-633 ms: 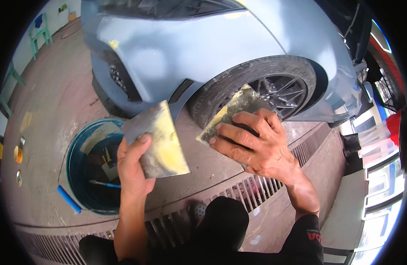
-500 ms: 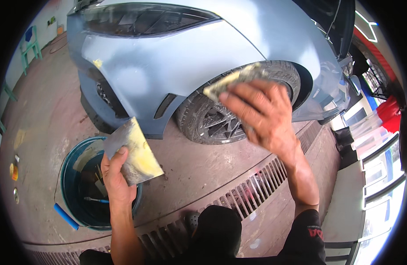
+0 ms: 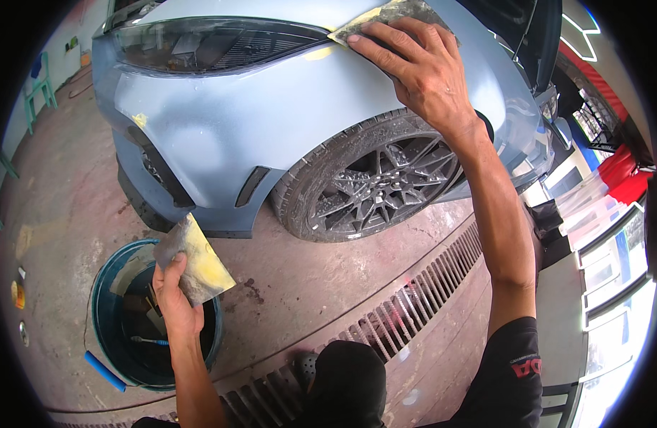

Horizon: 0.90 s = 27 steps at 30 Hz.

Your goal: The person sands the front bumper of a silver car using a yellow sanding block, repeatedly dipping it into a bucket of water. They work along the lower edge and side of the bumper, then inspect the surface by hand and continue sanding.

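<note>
My right hand (image 3: 434, 78) presses a thin, flat putty spreader (image 3: 399, 11), dark and smeared with yellow, against the car's front fender beside the rear tip of the headlight (image 3: 221, 44). A yellow putty streak (image 3: 320, 53) shows on the body just below that tip. In my left hand (image 3: 174, 303) is a grey putty board (image 3: 204, 267) with yellow putty smeared over one side, thumb on top. It is held above the right side of a bucket, apart from the car (image 3: 271, 96). The spreader's contact edge is partly hidden by my fingers.
A dark teal bucket (image 3: 100, 285) with a blue handle grip stands on the floor, a blue-handled brush (image 3: 151, 341) inside. The front wheel (image 3: 378, 182) is below my right arm. A floor grate (image 3: 407, 307) runs diagonally behind it. Green chairs (image 3: 39, 93) stand far left.
My right hand has moved up from in front of the wheel to the fender by the headlight, with the spreader. My left hand with the board has shifted slightly down and left.
</note>
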{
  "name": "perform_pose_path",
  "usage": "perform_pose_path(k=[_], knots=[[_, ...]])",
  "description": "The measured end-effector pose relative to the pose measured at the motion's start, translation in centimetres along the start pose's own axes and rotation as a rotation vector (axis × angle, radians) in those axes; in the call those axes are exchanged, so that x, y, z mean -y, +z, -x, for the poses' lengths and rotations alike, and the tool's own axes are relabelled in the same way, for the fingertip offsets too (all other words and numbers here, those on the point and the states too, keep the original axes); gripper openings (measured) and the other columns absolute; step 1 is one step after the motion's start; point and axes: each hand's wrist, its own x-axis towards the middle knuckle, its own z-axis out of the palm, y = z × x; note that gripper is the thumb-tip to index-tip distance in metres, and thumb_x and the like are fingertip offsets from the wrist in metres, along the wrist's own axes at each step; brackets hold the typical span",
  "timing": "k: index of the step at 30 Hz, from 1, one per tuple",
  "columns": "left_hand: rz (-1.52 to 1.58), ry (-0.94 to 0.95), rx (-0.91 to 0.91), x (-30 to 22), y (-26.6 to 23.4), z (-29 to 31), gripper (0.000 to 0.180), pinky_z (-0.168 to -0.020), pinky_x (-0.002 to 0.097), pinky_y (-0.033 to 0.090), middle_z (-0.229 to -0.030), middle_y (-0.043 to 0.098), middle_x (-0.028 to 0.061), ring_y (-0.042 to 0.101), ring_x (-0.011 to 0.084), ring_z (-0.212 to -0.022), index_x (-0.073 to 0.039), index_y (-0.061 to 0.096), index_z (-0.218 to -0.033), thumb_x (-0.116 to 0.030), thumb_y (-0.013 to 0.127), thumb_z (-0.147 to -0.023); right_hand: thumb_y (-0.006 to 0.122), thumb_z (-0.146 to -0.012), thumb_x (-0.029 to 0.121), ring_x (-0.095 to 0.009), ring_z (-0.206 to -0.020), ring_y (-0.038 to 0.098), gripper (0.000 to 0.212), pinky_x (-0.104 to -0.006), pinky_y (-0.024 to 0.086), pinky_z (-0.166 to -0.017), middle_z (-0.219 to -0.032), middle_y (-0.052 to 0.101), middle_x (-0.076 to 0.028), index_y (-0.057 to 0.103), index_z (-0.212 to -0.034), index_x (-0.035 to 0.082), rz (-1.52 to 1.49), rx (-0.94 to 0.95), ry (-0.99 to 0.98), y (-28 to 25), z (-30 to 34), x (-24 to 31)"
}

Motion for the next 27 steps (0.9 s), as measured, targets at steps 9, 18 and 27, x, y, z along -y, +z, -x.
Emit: perform_pose_path(k=[9, 18, 27], knots=[[-0.016, -0.006, 0.000, 0.2, 0.1, 0.0, 0.039, -0.100, 0.0348, 0.058, -0.121, 0.075, 0.0067, 0.074, 0.0189, -0.109, -0.001, 0.066, -0.135, -0.017, 0.071, -0.101, 0.076, -0.088, -0.002, -0.021, -0.132, 0.063, 0.075, -0.0432, 0.049, -0.113, -0.146, 0.070, 0.012, 0.068, -0.148, 0.042, 0.020, -0.046, -0.030, 1.3, -0.4, -1.0], [-0.018, -0.007, -0.024, 0.2, 0.2, 0.2, 0.039, -0.099, 0.0359, 0.059, -0.119, 0.075, 0.0073, 0.074, 0.0193, -0.107, -0.001, 0.066, -0.134, -0.019, 0.073, -0.100, 0.078, -0.088, 0.002, -0.021, -0.133, 0.062, 0.074, -0.0441, 0.049, -0.113, -0.147, 0.069, 0.011, 0.067, -0.149, 0.043, 0.025, -0.016, -0.042, 2.0, 0.1, -1.4], [-0.021, -0.010, -0.025, 0.0, 0.0, 0.1, 0.039, -0.098, 0.0355, 0.058, -0.118, 0.074, 0.0073, 0.074, 0.0192, -0.106, 0.000, 0.065, -0.132, -0.020, 0.073, -0.099, 0.063, -0.092, 0.008, -0.034, -0.141, 0.051, 0.061, -0.0521, 0.038, -0.116, -0.155, 0.059, -0.013, 0.061, -0.153, 0.010, -0.038, 0.159, -0.049, -1.2, -1.9, -0.3]])
